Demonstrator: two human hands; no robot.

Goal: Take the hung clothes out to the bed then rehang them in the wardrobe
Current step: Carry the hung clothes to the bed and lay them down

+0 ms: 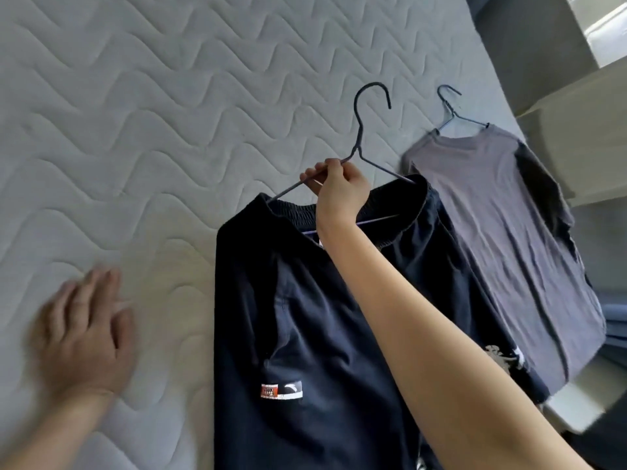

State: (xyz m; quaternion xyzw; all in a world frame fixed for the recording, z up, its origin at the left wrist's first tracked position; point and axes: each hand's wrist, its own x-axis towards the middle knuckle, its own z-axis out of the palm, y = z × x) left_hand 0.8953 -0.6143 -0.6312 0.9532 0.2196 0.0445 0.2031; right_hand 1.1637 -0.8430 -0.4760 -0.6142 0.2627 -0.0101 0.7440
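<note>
Navy shorts [305, 317] on a wire hanger [359, 130], over the bed [135, 113] beside a grey shirt [502, 232].
Right hand [339, 184] curled round one shoulder wire just below the neck. Left hand [84, 334] blurred, fingers straight and spread, holding nothing. Cloth looks soft, light and limp, so it probably slides off if tipped. Thin wire likely flexes. Best hold is probably the neck or hook, kept level.

Patch [281, 390] on shorts [322, 317] illegible
</note>
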